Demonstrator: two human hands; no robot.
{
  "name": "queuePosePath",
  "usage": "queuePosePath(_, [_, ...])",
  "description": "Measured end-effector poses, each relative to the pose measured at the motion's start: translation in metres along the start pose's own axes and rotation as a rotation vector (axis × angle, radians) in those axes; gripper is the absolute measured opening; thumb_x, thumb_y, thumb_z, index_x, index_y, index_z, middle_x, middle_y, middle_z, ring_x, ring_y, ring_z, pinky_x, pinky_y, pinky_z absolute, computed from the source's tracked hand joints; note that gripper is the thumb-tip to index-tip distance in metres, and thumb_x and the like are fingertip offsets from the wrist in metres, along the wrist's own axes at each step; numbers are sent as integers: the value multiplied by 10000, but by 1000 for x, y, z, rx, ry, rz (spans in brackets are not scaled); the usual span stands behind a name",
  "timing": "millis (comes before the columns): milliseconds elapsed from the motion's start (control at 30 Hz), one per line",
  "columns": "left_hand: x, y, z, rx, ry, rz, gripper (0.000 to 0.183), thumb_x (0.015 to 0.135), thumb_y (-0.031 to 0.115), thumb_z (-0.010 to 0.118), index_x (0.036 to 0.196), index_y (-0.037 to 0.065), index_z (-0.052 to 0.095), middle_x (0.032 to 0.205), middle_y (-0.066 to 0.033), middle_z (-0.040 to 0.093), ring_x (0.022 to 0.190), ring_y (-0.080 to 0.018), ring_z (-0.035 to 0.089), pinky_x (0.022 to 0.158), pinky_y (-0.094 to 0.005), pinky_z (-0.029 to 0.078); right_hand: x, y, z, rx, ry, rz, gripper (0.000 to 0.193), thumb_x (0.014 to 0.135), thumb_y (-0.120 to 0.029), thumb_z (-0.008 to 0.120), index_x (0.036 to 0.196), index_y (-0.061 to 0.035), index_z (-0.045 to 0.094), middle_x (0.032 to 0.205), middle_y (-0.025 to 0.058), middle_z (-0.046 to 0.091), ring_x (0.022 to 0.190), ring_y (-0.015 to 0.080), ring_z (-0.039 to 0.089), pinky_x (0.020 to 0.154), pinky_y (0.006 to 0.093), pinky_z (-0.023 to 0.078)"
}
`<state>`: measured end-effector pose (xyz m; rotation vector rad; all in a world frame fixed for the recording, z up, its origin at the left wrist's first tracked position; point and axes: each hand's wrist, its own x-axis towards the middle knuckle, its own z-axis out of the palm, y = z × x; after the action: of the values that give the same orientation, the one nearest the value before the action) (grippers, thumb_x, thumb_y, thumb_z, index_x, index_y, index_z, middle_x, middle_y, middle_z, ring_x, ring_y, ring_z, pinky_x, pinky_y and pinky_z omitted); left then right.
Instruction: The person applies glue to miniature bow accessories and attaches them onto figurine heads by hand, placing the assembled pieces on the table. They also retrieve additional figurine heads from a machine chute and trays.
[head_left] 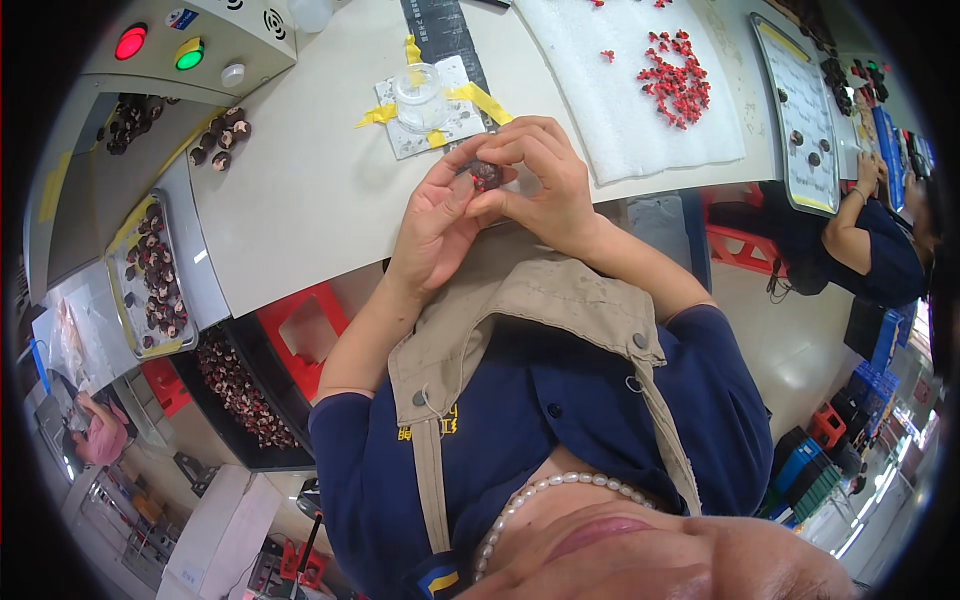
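Observation:
Both hands meet at the table's near edge around a small dark brown ball-shaped piece (487,174) with a bit of red at its lower left side. My left hand (438,210) has its thumb and fingers closed on the piece from the left. From the right, my right hand (545,180) pinches the same piece between thumb and fingers. The fingers partly cover it, so its whole shape is hidden. Just beyond them, a transparent round dish (417,92) sits on a square plate (398,142) held by yellow tape.
Many small red-and-black parts (676,82) lie on a white foam sheet (615,150). At left stands a machine (215,50) with red and green buttons, near brown-and-cream pieces (221,138) and a filled tray (122,300). A black bin (285,455) sits below. A co-worker (868,240) works at right.

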<state>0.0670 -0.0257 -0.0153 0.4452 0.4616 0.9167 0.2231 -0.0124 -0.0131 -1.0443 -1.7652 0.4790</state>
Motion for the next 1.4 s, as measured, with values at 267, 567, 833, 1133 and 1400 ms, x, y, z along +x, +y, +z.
queuePosePath(267, [3,-5,1,-20,-17,-2,543,884,278,565,1319,32,353,1118,-87,531,1054,-167,516,884,-324,439,-1,1,-2,-1,9,-16,420,555,-295,802,827,-61,584,878,29,622,896,237,546,784,348,430])
queuePosePath(567, [3,-5,0,-42,-18,1,558,880,315,564,1317,38,353,1050,-77,538,998,-149,521,856,-321,447,1,0,2,24,8,-5,384,582,-282,793,819,-61,587,865,46,608,879,242,540,772,341,431])
queuePosePath(833, [2,-2,-1,-76,-10,-23,555,885,325,557,1315,42,351,1049,-74,527,989,-144,515,849,-313,447,1,1,4,37,-13,26,385,589,-272,799,824,-53,585,868,72,609,870,260,534,756,344,438])
queuePosePath(1133, [-1,-5,-1,-95,79,70,498,875,267,583,1274,48,379,1036,-53,555,971,-139,540,856,-309,453,-2,-2,2,147,-13,125,291,736,-255,717,884,-41,587,928,86,605,877,229,540,777,312,434])
queuePosePath(1400, [-1,-9,-3,116,103,168,341,902,287,536,1121,26,514,934,-28,581,903,-119,551,828,-284,452,-6,-7,0,576,-122,484,257,937,-245,488,1004,-2,538,914,44,570,830,97,533,734,235,428])
